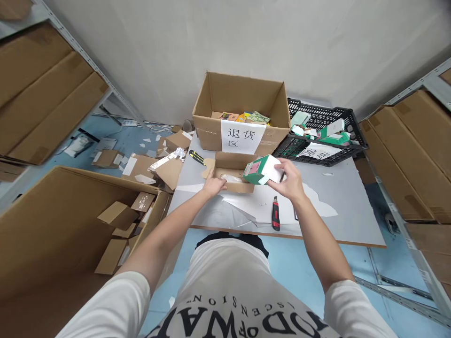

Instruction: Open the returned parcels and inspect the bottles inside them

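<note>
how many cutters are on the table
2: a red cutter by the near edge of the table, a yellow cutter left of the small open box. More may be hidden.

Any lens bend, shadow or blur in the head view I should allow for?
Head view: wide-angle stretch, with left shelf cartons and right shelf cartons slanting at the edges; head view: soft light on the table, no harsh glare; head view: large carton at lower left darkens toward its bottom; head view: right hand and green-and-white box show no heavy blur.
</note>
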The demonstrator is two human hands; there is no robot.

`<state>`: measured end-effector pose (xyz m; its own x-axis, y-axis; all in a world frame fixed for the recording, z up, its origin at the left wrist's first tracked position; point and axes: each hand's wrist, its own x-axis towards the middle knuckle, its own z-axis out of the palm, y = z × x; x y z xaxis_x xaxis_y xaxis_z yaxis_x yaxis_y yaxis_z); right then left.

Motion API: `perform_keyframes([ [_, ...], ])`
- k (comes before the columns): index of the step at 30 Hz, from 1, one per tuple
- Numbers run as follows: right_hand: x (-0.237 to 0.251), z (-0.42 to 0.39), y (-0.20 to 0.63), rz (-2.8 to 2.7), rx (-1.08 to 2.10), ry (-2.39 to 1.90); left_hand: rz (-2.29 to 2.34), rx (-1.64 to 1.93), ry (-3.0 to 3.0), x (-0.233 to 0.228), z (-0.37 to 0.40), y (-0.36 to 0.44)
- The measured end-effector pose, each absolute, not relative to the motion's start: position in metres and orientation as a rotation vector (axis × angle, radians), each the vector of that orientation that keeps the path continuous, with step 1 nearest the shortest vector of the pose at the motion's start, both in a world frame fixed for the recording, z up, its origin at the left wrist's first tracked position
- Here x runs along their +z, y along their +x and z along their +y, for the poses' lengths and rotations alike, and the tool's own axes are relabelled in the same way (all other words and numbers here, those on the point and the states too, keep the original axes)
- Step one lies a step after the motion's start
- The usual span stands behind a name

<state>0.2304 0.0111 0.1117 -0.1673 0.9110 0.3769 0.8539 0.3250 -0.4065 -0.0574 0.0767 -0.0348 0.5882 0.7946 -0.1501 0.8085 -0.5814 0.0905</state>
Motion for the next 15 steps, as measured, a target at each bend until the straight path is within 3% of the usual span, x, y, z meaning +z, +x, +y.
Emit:
perform_keyframes([
  [5,0.136,-0.011,0.231,-1.749,-0.064,-1.71,1.486,-0.2,2.487,-0.034,0.114,-0.069],
  [8,0.103,-0.02,0.224,-1.628,-0.071,-1.898,1.497,-0.102,2.402,-0.034,0.119,-0.069],
  [15,0.016,-0.037,0.189,-1.628,0.241,-2.272,1.385,0.115,2.414,-0.035,0.1,-0.056],
])
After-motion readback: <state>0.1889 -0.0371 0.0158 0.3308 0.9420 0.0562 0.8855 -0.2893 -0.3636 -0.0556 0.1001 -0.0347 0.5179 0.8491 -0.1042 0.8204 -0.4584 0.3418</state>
